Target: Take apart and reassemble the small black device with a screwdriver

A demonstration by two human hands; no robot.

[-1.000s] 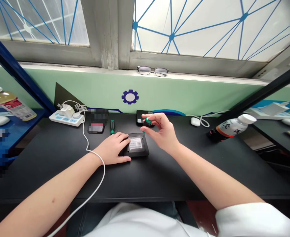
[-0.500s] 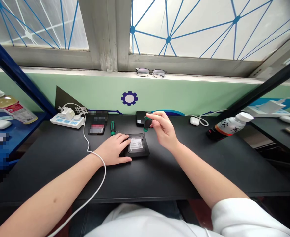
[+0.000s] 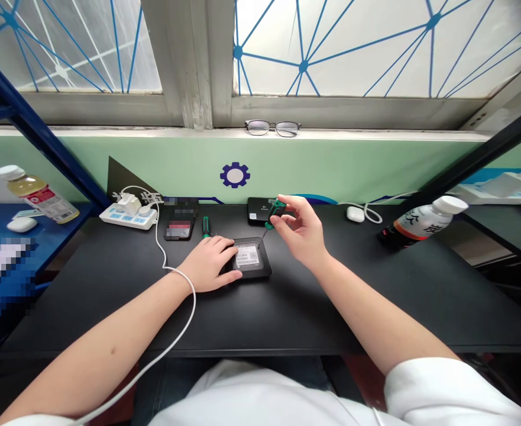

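Note:
A small black device (image 3: 252, 260) with a white label lies on the black desk (image 3: 287, 302). My left hand (image 3: 209, 264) rests on its left side, fingers curled over the edge, holding it down. My right hand (image 3: 302, 232) pinches a small green-and-black screwdriver (image 3: 272, 216), tilted, with its thin tip pointing down at the device's far right corner. A second green screwdriver (image 3: 206, 226) lies on the desk just beyond my left hand.
A white power strip (image 3: 128, 216) with a white cable (image 3: 184, 307) trails over my left arm. A black box (image 3: 260, 210), a small case (image 3: 179, 228), earbuds case (image 3: 355, 214), lying bottle (image 3: 424, 220) and glasses (image 3: 272, 127) on the sill surround the spot.
My right hand turned the screwdriver from handle-up in the fingers to tip-down at the device's corner. My left hand stayed on the device.

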